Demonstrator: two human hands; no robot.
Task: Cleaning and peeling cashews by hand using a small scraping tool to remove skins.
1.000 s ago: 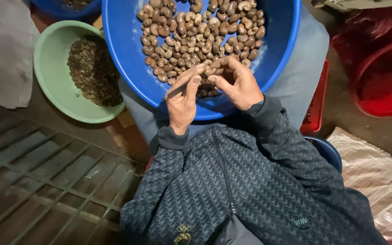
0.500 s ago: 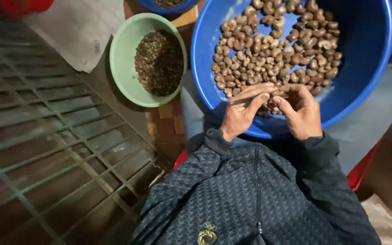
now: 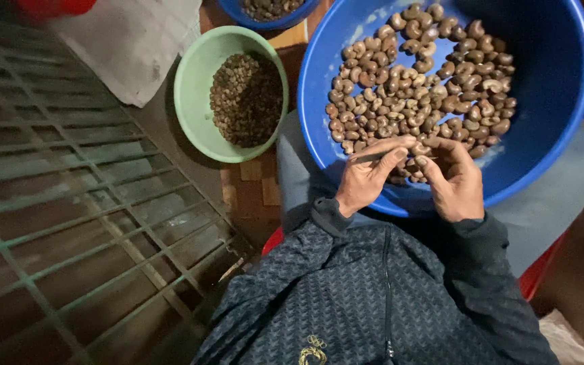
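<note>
A large blue basin (image 3: 542, 135) rests on my lap, holding a heap of brown curved nuts (image 3: 420, 88). Both hands work at the basin's near rim. My left hand (image 3: 368, 181) pinches a thin grey blade (image 3: 373, 156) that points toward the other hand. My right hand (image 3: 455, 182) is curled around a single nut (image 3: 419, 150) at its fingertips, touching the blade's tip. My dark patterned jacket (image 3: 373, 297) fills the bottom of the view.
A green bowl (image 3: 194, 88) of smaller dark pieces stands on the floor left of the basin. A second blue bowl (image 3: 268, 12) with nuts sits at the top edge. A metal grate (image 3: 69, 223) covers the left floor, with a pale sack (image 3: 130, 40) beyond it.
The view has swung left, so the basin and bowl now sit further right. Both hands stay together at the basin's near rim, working on one nut.
</note>
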